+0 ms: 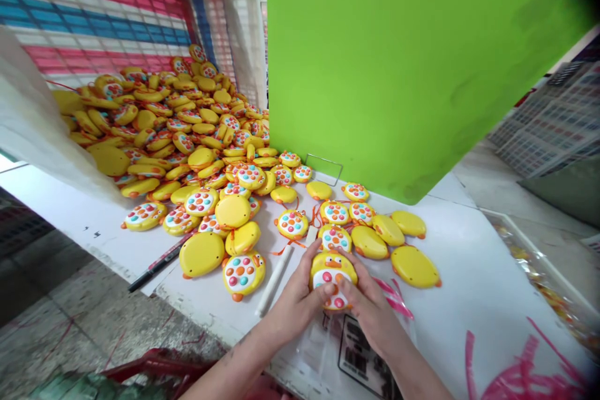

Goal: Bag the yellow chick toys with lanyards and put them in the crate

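Both my hands are wrapped round one yellow duck toy [335,262], its white belly with coloured round buttons facing me. My left hand [300,297] grips its left side, thumb on the belly. My right hand [375,309] holds the opposite side, its thumb also on the buttons. Just beyond lies another duck toy [334,237], belly up. A clear plastic bag [314,347] with black print lies on the table below my hands. Left of them rests a white stick-like tool [274,281]. Several duck toys [415,265] lie to the right, yellow backs up.
A large heap of duck toys [201,131] spills from a tipped striped sack [94,25] onto the white table [450,225]. A tall green panel [398,62] stands behind. Also there are a black marker [154,265], pink ribbon strips [525,369] and a tray [539,262] of bagged items.
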Demonstrator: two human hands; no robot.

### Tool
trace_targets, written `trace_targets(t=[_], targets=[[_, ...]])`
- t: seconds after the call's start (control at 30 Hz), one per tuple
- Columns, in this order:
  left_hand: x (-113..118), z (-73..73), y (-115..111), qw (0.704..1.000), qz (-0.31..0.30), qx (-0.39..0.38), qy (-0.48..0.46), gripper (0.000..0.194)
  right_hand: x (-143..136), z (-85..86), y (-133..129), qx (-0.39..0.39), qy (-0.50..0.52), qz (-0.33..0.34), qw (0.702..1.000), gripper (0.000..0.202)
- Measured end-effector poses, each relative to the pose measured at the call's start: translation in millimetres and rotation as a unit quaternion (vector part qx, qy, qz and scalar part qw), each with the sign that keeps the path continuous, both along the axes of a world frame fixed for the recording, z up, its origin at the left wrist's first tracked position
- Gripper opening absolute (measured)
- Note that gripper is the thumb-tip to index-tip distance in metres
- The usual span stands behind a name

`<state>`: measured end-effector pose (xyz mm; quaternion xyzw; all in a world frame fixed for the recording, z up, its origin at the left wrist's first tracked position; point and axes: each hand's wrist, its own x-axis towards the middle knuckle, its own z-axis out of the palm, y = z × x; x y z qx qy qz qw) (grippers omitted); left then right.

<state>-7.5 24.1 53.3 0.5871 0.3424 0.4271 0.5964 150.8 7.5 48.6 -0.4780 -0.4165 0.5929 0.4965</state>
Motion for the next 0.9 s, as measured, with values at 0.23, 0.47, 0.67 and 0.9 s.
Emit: trace_targets(t=[0.23, 0.47, 0.67, 0.9], targets=[[-14, 4.5, 49, 0.954, 0.077, 0.15, 0.247, 0.042, 32, 6.8, 27, 0.099, -0.247, -0.108, 0.958, 0.053], [-14, 2.0, 110, 0.8, 0.164, 0.102, 0.568, 0.09, 45, 9.7, 42, 0.273, -0.445, -0.186, 0.832, 0.053], [-15, -11.9, 121, 0.825, 0.163, 0.14, 0.523, 0.087, 20, -15.2, 27, 0.14, -0.26, -0.067, 0.953, 0.044], [-3, 4.6, 77, 0.923, 0.208, 0.148, 0.29, 0.08, 7, -14.5, 21, 0.016, -0.054, -0.037, 0.998, 0.059]])
